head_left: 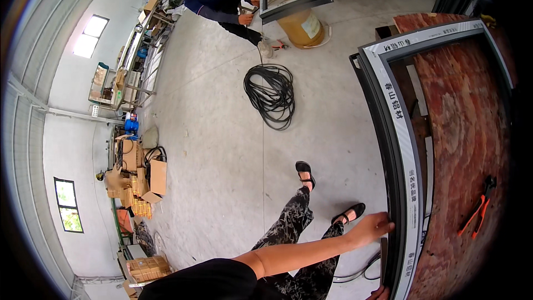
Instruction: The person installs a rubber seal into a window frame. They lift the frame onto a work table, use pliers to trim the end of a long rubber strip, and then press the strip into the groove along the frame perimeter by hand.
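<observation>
A dark window frame (408,150) with white printed protective film lies on a reddish wooden board at my right. My left hand (369,229) reaches across to its near outer edge, fingers bent together and tips pressed at the dark groove. What they pinch, if anything, is hidden. Lower down, at the bottom edge of the view, my right hand (379,293) shows only in part beside the same frame, fingers curled. A narrow dark strip (383,258) runs along the frame between the two hands. Thin black cord (361,273) loops on the floor below.
Red-handled pliers (476,214) lie on the board (463,116). A large black cord coil (270,97) rests on the floor. Beyond it, a seated person (222,0) works at another frame (297,5) over a tan bucket (302,28). Cardboard boxes (133,161) line the left wall.
</observation>
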The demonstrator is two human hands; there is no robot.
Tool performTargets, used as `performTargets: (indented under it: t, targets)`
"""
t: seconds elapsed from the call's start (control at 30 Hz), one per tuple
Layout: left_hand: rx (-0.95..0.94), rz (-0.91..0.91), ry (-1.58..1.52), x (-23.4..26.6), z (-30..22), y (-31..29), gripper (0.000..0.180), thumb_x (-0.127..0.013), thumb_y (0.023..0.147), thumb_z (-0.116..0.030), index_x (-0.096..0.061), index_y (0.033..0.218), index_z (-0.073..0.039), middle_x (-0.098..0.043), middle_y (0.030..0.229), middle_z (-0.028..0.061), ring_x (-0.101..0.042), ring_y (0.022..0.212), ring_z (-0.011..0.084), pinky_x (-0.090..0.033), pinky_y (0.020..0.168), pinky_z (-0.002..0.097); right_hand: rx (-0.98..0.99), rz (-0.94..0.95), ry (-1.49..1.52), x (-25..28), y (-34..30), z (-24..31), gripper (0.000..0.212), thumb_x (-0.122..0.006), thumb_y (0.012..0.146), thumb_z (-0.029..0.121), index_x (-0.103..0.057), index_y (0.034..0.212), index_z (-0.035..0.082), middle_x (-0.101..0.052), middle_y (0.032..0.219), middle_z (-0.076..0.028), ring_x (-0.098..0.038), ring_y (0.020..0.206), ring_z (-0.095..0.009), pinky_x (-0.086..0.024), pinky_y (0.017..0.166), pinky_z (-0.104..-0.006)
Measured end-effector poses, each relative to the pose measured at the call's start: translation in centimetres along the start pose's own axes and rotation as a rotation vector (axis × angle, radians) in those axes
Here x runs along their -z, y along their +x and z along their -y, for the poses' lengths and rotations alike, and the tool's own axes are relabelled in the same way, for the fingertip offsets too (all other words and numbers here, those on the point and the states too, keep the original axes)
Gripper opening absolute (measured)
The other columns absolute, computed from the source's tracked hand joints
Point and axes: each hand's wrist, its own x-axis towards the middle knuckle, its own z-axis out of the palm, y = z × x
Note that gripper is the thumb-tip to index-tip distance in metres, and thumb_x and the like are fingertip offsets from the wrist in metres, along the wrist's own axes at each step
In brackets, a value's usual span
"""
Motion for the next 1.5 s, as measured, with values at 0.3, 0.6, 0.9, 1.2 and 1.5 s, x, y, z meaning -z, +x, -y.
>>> performTargets:
  t: [0.3, 0.6, 0.9, 1.2, 1.5]
  targets:
    - [0.008, 0.110, -0.090, -0.7, 1.8, -0.1, 0.031, -0.056, 0.098, -0.026, -0.060, 0.089, 0.004, -0.061, 0.078, 0.0069, -0.055, 0.076, 0.0140, -0.044, 0.071, 0.0297, 0.050, -0.012, -0.072, -0.3, -0.4, -0.5, 0.023, -0.058, 0.097, 0.020, -0.068, 0.089, 0.000, -0.066, 0.068, -0.013, -0.061, 0.056, -0.029, -0.047, 0.050, -0.0390]
    - [0.024, 0.157, -0.079, -1.6, 1.7, -1.3, 0.030, -0.059, 0.096, -0.024, -0.060, 0.090, 0.005, -0.062, 0.077, 0.0107, -0.054, 0.075, 0.0151, -0.045, 0.070, 0.0320, 0.039, -0.034, -0.054, -0.4, -0.3, -0.4, 0.022, -0.060, 0.096, 0.019, -0.069, 0.091, 0.000, -0.066, 0.068, -0.013, -0.062, 0.055, -0.029, -0.048, 0.051, -0.0393]
    - [0.061, 0.132, -0.087, -3.9, 4.1, -1.8, 0.026, -0.062, 0.094, -0.023, -0.059, 0.089, 0.003, -0.059, 0.074, 0.0087, -0.050, 0.071, 0.0146, -0.043, 0.067, 0.0306, 0.013, -0.019, -0.048, 0.2, 0.0, 0.4, 0.021, -0.059, 0.096, 0.020, -0.069, 0.091, 0.002, -0.066, 0.071, -0.015, -0.061, 0.057, -0.031, -0.048, 0.051, -0.0398]
    - [0.080, 0.158, -0.047, -5.7, 5.2, -2.6, 0.029, -0.061, 0.094, -0.024, -0.057, 0.090, 0.004, -0.056, 0.071, 0.0095, -0.050, 0.069, 0.0159, -0.042, 0.067, 0.0316, 0.023, -0.014, -0.028, -0.3, -0.3, -0.3, 0.021, -0.059, 0.096, 0.020, -0.068, 0.092, 0.002, -0.064, 0.069, -0.012, -0.062, 0.057, -0.029, -0.048, 0.052, -0.0387]
    - [0.093, 0.169, -0.083, -6.3, 4.3, -3.6, 0.029, -0.060, 0.093, -0.024, -0.059, 0.089, 0.005, -0.061, 0.075, 0.0158, -0.055, 0.072, 0.0228, -0.044, 0.071, 0.0370, 0.046, 0.009, -0.047, 0.4, 0.2, 0.2, 0.020, -0.060, 0.095, 0.020, -0.068, 0.093, 0.002, -0.066, 0.070, -0.012, -0.062, 0.058, -0.029, -0.049, 0.053, -0.0382]
